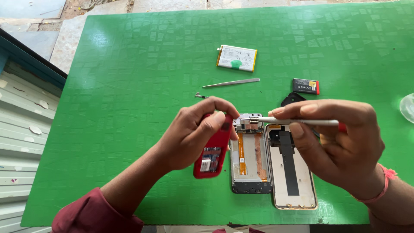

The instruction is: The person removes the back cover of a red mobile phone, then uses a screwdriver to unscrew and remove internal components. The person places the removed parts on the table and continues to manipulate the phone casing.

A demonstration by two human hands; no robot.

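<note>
Over a green table [129, 86], the left hand [196, 133] grips a small red phone [212, 151] tilted up on its edge, its open back turned so the insides show. The right hand [340, 142] pinches a slim white tool [297, 121], tip resting at the top of an opened smartphone frame [251, 157]. Just beside lies its back cover [292, 170]; farther off, tweezers [231, 82], a white battery [236, 58] and a small black battery [305, 86].
</note>
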